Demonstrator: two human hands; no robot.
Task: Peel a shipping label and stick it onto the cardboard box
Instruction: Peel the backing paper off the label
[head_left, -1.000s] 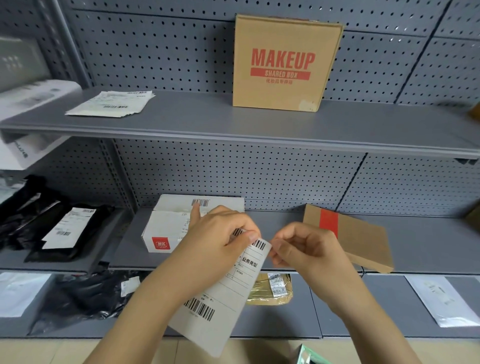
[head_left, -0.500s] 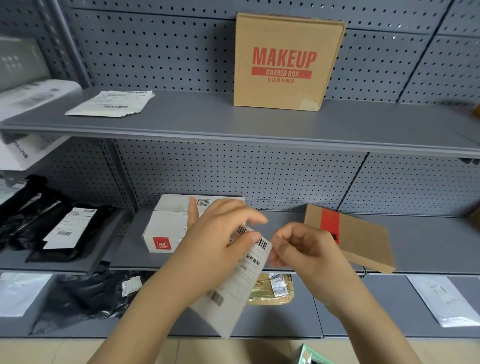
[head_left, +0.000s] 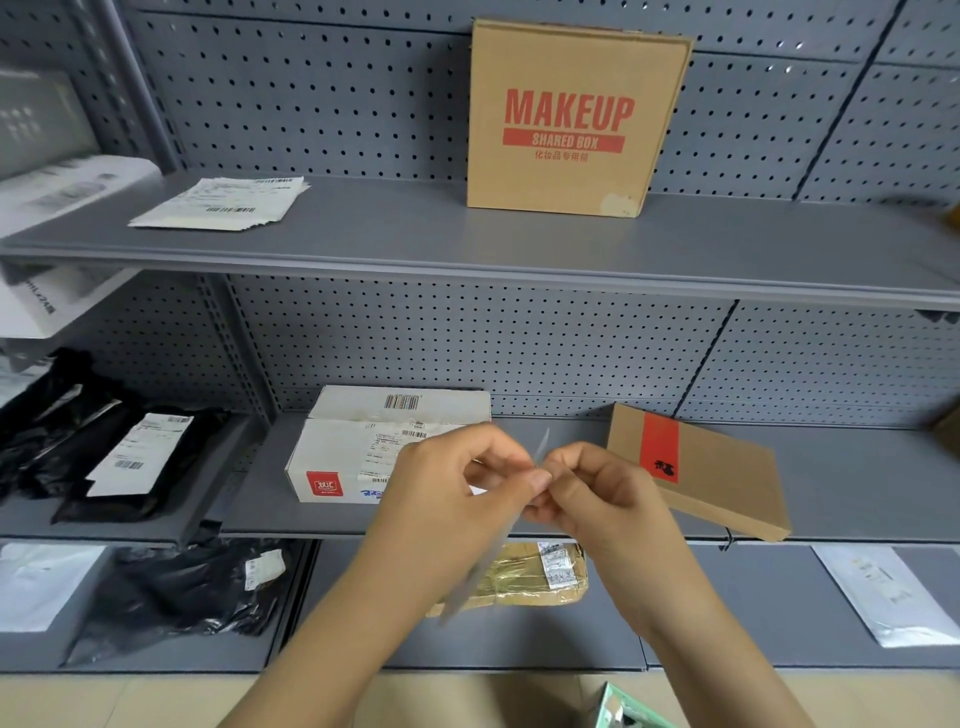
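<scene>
Both hands meet in front of the middle shelf, pinching a shipping label (head_left: 485, 566) that is turned edge-on and blurred. My left hand (head_left: 457, 486) grips its upper part from the left; my right hand (head_left: 597, 493) pinches the top corner from the right, fingertips touching. A brown cardboard box printed "MAKEUP SHARED BOX" (head_left: 574, 117) stands upright on the top shelf, well above the hands. A flat brown cardboard box with a red stripe (head_left: 722, 467) lies on the middle shelf just right of my right hand.
A stack of labels (head_left: 223, 202) lies on the top shelf at left. A white carton (head_left: 353, 452) sits behind my left hand. Black mailer bags (head_left: 104, 457) fill the left shelves. A taped brown parcel (head_left: 530, 577) and a white mailer (head_left: 893, 592) lie on the bottom shelf.
The label has rotated from face-on to edge-on. My two hands have closed together, so that the fingertips now touch at its top corner.
</scene>
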